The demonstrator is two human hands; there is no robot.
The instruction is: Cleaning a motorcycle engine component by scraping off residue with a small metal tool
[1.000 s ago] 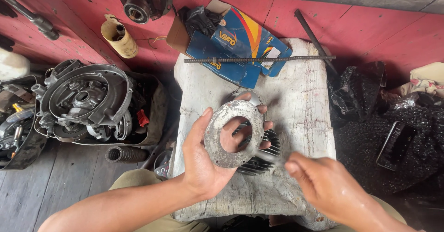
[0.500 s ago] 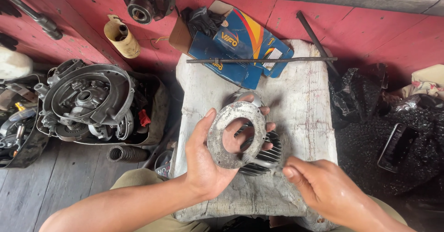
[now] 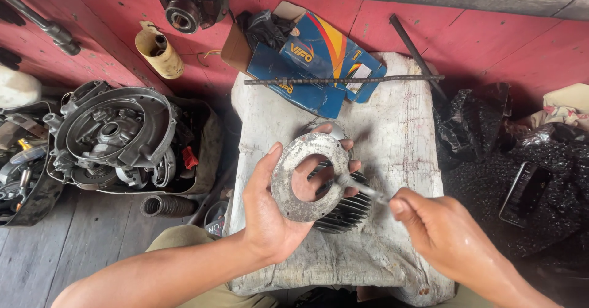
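Finned cylinder [image 3: 343,213] with a round flat flange facing up sits in the left hand [image 3: 270,213] over the white table [image 3: 392,130].

Going from the left: a grey engine casing [image 3: 113,136] rests on the dark wooden floor, with a black ribbed hose [image 3: 167,205] just below it and a tan cylindrical part [image 3: 159,53] against the red wall above. Next comes the left hand, its fingers [image 3: 343,145] and thumb curled closed around the flange rim, holding the cylinder tilted above the table. Beyond it, a blue cardboard box [image 3: 316,69] lies at the table's far edge with a thin metal rod [image 3: 343,80] across it. The right hand [image 3: 445,234] has its fingers pinched shut on a slim metal tool [image 3: 368,189], whose tip touches the flange's inner edge. Farthest right, black plastic sheeting [image 3: 491,179] is heaped near the table.
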